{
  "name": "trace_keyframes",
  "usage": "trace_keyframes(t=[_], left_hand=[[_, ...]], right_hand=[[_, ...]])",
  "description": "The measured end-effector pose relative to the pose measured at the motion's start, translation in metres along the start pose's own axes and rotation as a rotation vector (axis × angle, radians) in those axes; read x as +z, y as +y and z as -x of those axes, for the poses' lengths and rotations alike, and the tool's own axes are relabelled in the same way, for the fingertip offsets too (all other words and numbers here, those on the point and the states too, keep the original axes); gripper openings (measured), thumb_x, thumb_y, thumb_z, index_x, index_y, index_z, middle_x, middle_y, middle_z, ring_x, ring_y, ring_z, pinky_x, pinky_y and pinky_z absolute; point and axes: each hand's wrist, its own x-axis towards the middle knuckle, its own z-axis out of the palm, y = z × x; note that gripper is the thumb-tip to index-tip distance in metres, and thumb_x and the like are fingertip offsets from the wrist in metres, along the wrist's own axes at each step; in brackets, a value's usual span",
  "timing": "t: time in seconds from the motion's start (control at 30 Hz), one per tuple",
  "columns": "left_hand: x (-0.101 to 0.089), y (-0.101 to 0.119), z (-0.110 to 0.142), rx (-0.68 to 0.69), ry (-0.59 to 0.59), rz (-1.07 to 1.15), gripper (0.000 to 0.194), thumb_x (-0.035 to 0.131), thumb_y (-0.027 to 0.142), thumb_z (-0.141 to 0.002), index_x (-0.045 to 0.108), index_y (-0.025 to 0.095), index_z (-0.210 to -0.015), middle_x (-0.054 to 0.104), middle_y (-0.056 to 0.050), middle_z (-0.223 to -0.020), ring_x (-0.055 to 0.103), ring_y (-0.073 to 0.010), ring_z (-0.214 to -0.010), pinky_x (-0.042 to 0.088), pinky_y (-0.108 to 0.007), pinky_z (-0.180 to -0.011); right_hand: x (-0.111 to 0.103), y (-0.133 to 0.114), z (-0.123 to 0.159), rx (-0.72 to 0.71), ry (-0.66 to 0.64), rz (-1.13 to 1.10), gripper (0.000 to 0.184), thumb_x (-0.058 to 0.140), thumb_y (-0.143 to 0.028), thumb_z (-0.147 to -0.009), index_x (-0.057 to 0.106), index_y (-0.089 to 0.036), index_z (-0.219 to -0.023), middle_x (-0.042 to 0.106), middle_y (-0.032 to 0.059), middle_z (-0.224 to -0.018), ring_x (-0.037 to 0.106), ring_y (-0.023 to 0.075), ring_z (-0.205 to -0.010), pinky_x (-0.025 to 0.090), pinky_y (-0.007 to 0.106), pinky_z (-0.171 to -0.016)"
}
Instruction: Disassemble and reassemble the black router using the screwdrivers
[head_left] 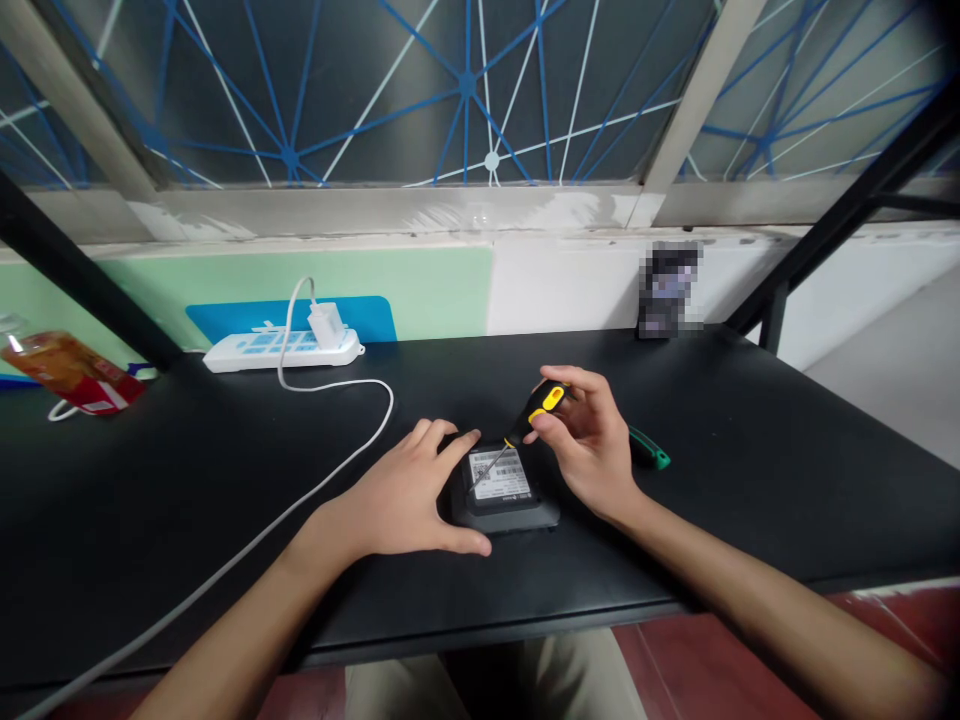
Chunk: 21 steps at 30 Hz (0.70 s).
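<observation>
- The dark box (502, 505) lies on the table (750, 470), label (507, 472) up, at about 3 o'clock from the left hand (401, 490) and 8 o'clock from the right hand (589, 435).
- Right hand: its grip is curled round the black-and-yellow handle of the screwdriver (536, 410), thumb and fingers on either side.
- The screwdriver's long axis is tilted, handle raised; its shaft (491, 466) points from the handle to between 7 and 8 o'clock, across the label.
- The key relation is tip to box: the tip sits by the label's left side, towards its 8 o'clock corner. Whether it touches cannot be told.
- Left hand: its grip loosely clasps the box from the 9 o'clock side, fingers towards the 12 o'clock edge, thumb along the 6 o'clock edge. It is the nearer hand to the box, and to the tip.
- The box looks nearly square from here; which side is longer cannot be told.
- A green handle (654, 450) lies at 3 o'clock from the right hand, partly hidden behind it.
- The power strip (281, 352) lies well apart from the box, at 10 o'clock.
</observation>
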Motion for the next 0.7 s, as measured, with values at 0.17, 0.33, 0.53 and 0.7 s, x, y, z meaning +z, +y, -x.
trace_keyframes(t=[0.17, 0.33, 0.53, 0.7], left_hand=[[-0.0007, 0.0011, 0.0001, -0.008, -0.013, -0.006, 0.107, 0.071, 0.076, -0.071, 0.037, 0.018, -0.153, 0.046, -0.017, -0.143, 0.044, -0.0375, -0.13, 0.04, -0.051, -0.111], [0.0008, -0.0003, -0.0002, -0.007, -0.004, 0.006, 0.106, 0.071, 0.076, -0.071, 0.036, 0.02, -0.154, 0.046, -0.016, -0.143, 0.045, -0.0379, -0.13, 0.041, -0.054, -0.11], [0.0014, -0.0014, 0.0, 0.008, 0.008, -0.007, 0.106, 0.068, 0.079, -0.071, 0.036, 0.021, -0.154, 0.045, -0.016, -0.143, 0.045, -0.0385, -0.13, 0.041, -0.054, -0.109], [-0.0001, 0.0002, 0.0005, 0.006, 0.002, 0.005, 0.105, 0.069, 0.078, -0.071, 0.037, 0.021, -0.153, 0.046, -0.017, -0.143, 0.045, -0.0385, -0.13, 0.041, -0.054, -0.11]], right_hand=[[0.0014, -0.0014, -0.0008, 0.024, 0.012, 0.008, 0.042, 0.071, -0.024, -0.087, 0.057, -0.036, -0.125, 0.058, 0.0008, -0.104, 0.063, 0.011, -0.068, 0.062, 0.029, -0.057], [0.0001, -0.0078, -0.0009, 0.035, -0.052, 0.014, 0.037, 0.058, -0.028, -0.095, 0.052, -0.031, -0.131, 0.067, 0.0049, -0.114, 0.068, 0.0159, -0.084, 0.064, 0.03, -0.063], [-0.0029, -0.0018, -0.001, -0.019, -0.029, 0.054, 0.04, 0.072, -0.028, -0.086, 0.059, -0.034, -0.123, 0.059, 0.0028, -0.108, 0.064, 0.0145, -0.078, 0.061, 0.03, -0.059], [-0.0027, -0.0005, -0.002, -0.02, -0.012, 0.054, 0.044, 0.077, -0.023, -0.082, 0.062, -0.036, -0.121, 0.059, 0.0008, -0.101, 0.062, 0.0141, -0.076, 0.06, 0.03, -0.059]])
